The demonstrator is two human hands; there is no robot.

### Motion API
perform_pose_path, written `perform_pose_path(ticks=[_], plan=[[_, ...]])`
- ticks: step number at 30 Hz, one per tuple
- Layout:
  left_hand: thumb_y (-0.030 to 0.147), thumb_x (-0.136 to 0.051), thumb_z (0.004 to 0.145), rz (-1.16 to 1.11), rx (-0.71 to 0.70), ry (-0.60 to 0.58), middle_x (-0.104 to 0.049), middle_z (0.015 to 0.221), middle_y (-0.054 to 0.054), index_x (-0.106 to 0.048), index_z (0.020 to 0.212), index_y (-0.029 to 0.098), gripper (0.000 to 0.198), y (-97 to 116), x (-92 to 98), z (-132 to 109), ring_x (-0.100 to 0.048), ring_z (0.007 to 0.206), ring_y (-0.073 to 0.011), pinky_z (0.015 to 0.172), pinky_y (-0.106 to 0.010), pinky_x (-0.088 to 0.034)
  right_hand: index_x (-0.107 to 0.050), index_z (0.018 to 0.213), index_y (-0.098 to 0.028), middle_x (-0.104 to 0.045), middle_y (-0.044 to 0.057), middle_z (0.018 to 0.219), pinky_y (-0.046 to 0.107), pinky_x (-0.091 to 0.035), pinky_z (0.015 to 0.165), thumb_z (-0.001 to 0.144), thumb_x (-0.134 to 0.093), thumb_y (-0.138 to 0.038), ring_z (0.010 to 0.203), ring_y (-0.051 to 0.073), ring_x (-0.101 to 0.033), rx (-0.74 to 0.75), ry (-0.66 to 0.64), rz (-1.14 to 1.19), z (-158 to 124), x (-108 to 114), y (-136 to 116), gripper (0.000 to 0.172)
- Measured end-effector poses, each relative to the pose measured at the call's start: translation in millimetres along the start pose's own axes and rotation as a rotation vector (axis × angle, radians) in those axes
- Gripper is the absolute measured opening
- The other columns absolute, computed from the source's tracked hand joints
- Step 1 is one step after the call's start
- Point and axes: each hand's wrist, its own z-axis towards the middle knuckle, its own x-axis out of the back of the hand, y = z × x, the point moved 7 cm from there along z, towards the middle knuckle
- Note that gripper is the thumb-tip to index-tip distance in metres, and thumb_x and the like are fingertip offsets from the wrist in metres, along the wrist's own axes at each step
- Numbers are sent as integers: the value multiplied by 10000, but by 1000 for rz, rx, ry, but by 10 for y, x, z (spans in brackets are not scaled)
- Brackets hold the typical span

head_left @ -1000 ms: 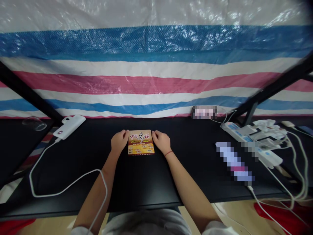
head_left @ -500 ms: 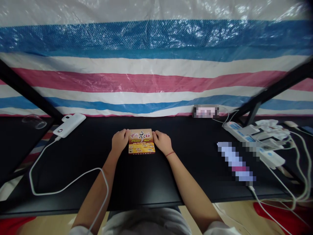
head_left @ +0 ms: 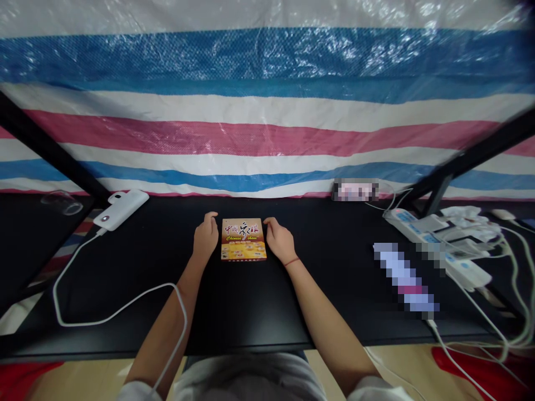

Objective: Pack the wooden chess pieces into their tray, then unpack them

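Note:
A small flat chess box (head_left: 243, 239), orange and yellow with red Chinese lettering, lies face up on the black table (head_left: 234, 301). My left hand (head_left: 205, 238) rests on the table just left of the box, thumb stretched forward, with a narrow gap to the box's edge. My right hand (head_left: 279, 240), a red string at its wrist, lies along the box's right edge with loose fingers, touching it or nearly so. Neither hand holds anything.
A white power bank (head_left: 121, 209) with a long white cable (head_left: 104, 320) sits at the back left. White power strips and chargers (head_left: 443, 239) with tangled cords crowd the right side. A striped tarp (head_left: 267, 128) hangs behind the table, crossed by black frame bars (head_left: 45, 150).
Both hands have eased off the sides of the box; the left one has drawn slightly away, thumb now extended. The box stays in place.

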Motion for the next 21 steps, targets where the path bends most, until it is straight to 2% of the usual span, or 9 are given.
perform_pose_path(ticks=[3,11,21], plan=[[228,-276,969,18,-7,-7,-718,918,-66,-495,1304,192,401,4,-7,-7,-677,887,-211,806,-297,-456,-594,1104,-198,-699,47,840,249,-303,597,944,-353,-185,712,174,-620,5,-14,-18,-1,1,-11,290],[198,-307,965,125,-70,-33,-721,936,-73,-593,1222,198,384,53,-41,-5,-661,916,-215,847,-300,-439,-607,1097,-203,-703,47,863,243,-325,613,936,-362,-184,748,174,-628,30,-7,-11,-7,-14,-6,294],[197,-328,963,145,-91,-7,-725,981,-63,-597,1214,206,368,58,-39,-9,-665,922,-211,845,-303,-453,-616,1094,-201,-710,49,884,234,-343,621,928,-377,-172,765,165,-637,40,-12,-21,-8,-14,-11,293]])
